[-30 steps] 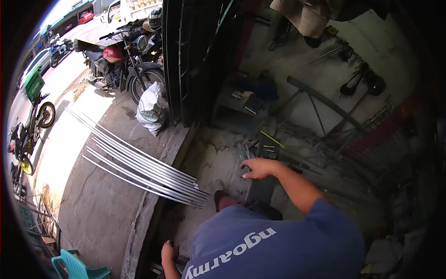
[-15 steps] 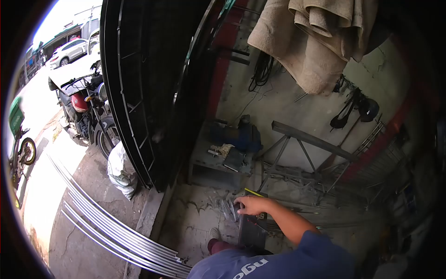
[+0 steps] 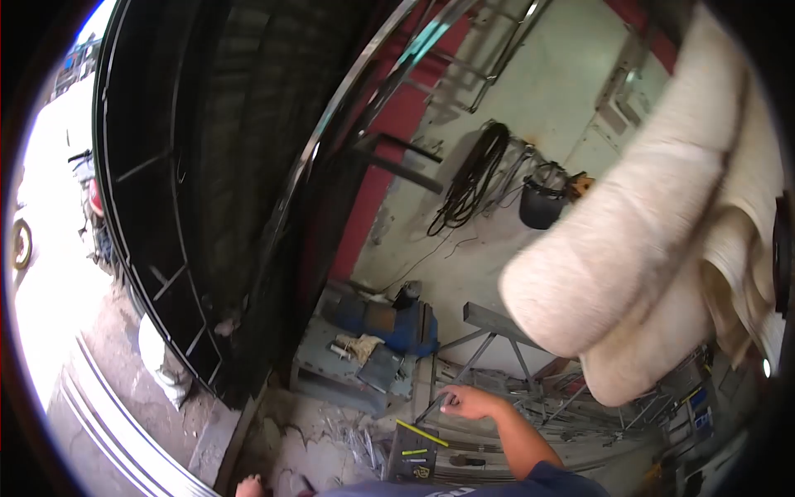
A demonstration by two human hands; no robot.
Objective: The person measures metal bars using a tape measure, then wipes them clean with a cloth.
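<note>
My right hand (image 3: 469,402) hangs above the floor clutter, its fingers loosely curved and apart, nothing visible in them. Below it lies a dark flat-topped piece (image 3: 414,455) with a long yellow strip (image 3: 422,433) along its edge and smaller yellow marks on top. Left of that is a pile of thin, shiny scraps (image 3: 358,439). At the bottom edge, my left hand (image 3: 248,485) shows only in part; its fingers are too small and cut off to read.
A blue bench vise (image 3: 397,325) sits on a metal stand (image 3: 331,383). Behind is a steel truss frame (image 3: 505,325). Beige cloth (image 3: 621,248) hangs close, blocking the right side. A dark metal gate (image 3: 232,124) stands left, with long metal bars (image 3: 108,414) on the ground outside.
My view has tilted up and swung right, and the beige cloth looms larger. My right hand has come away from the dark piece and the scraps. My left hand has entered at the bottom.
</note>
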